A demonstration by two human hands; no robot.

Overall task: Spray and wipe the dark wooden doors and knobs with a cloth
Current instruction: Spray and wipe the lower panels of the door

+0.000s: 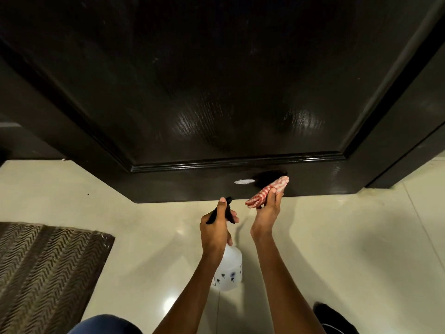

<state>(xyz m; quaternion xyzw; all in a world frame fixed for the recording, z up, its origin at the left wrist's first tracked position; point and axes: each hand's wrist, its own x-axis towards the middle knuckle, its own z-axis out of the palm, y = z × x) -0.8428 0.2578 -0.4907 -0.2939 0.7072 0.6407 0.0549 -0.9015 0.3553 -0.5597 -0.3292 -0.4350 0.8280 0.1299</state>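
The dark wooden door (216, 92) fills the upper view, its bottom rail just above the floor. My right hand (267, 213) grips a red-and-white checked cloth (267, 191) and presses it against the bottom rail. A white patch of spray foam (244, 181) sits on the rail just left of the cloth. My left hand (216, 230) grips the black trigger head of a white spray bottle (228, 271), nozzle pointing at the door. No knob is in view.
A brown patterned doormat (45, 268) lies on the glossy cream tile floor (349, 237) at the left. The dark door frame (409, 131) stands at the right. A dark shoe (334, 319) shows at the bottom right, a blue-clad knee (106, 325) at the bottom.
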